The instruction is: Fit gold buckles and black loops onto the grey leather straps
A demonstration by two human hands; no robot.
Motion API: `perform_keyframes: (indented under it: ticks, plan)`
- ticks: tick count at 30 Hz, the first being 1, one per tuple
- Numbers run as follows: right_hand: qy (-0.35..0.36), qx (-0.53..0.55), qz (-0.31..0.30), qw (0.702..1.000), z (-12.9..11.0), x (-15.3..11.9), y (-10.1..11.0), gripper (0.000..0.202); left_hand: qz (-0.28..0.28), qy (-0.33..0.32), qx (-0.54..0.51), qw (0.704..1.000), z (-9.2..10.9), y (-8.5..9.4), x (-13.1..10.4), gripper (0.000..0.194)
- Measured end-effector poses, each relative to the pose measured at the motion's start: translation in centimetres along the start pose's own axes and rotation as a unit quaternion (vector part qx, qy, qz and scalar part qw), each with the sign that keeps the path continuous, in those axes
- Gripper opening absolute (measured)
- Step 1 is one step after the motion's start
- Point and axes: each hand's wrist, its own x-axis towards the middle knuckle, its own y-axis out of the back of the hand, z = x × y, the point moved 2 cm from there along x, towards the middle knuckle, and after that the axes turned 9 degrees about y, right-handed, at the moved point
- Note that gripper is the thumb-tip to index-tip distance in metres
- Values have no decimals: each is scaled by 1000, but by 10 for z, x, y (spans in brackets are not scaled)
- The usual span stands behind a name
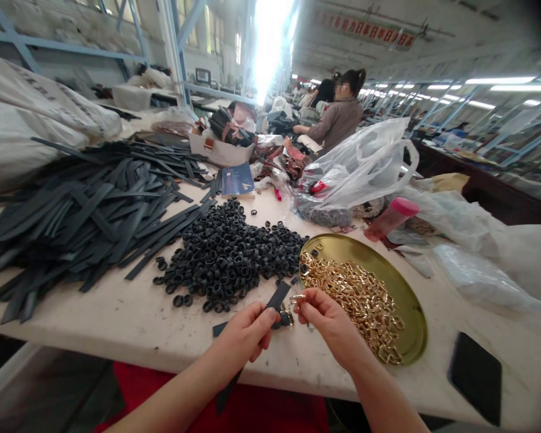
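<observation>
My left hand (251, 329) is closed on a dark strap (278, 296), its thumb on top; the strap's end points up and right. My right hand (318, 310) pinches a small gold buckle (297, 298) just right of the strap end. Beneath, between the hands, are dark loops with gold metal (285, 317); what holds them is unclear. A heap of black loops (228, 255) lies beyond my left hand. To the right, a round gold tray (410, 294) bears a pile of gold buckles (358, 294).
Dark strips (94, 210) are piled at left beside a white sack (31, 102). A blue booklet (237, 180), plastic bag (365, 162) and pink-capped bottle (391, 219) lie behind. A black phone (476, 376) is at right. A person (340, 117) works beyond the table (171, 337).
</observation>
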Motion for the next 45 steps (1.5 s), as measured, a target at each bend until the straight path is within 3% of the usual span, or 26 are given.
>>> perform_keyframes:
  ticks: [3,7,9,12,17,20,26,30,36,38,42,45]
  plan:
    - [64,-48,-35,996,-4,-12,-26,10,-17,26,-65,997,-3,0,-2,36]
    - [153,-148,-26,977,-4,-25,-37,11,-30,55,-81,995,-11,0,-10,26]
    - [136,-126,-20,982,-1,-31,-40,10,-30,52,-87,994,-12,-2,-15,21]
    - [61,-12,-16,998,1,-40,-44,14,-27,43,-107,993,-12,-5,-22,15]
    - [-38,143,-43,988,-3,-53,-50,30,-25,37,-104,994,-14,-7,-34,14]
    - [-20,148,-35,988,-3,-58,-52,25,-35,34,-110,993,-17,-8,-42,15]
    - [57,47,0,997,-4,-65,-53,20,-56,46,-141,987,-23,-7,-52,9]
    - [6,84,-1,996,-7,-66,-54,23,-43,55,-95,993,-26,-3,-51,11]
    - [-85,195,-66,975,-3,-66,-66,29,-17,61,-24,998,-31,2,-44,22]
    - [-84,196,-37,976,1,-65,-69,29,-12,36,-38,999,-34,2,-42,28]
    - [-66,163,85,981,12,-61,-71,25,12,19,-18,1000,-43,0,-35,28]
    - [-62,156,106,980,21,-59,-74,25,52,29,11,998,-47,1,-31,22]
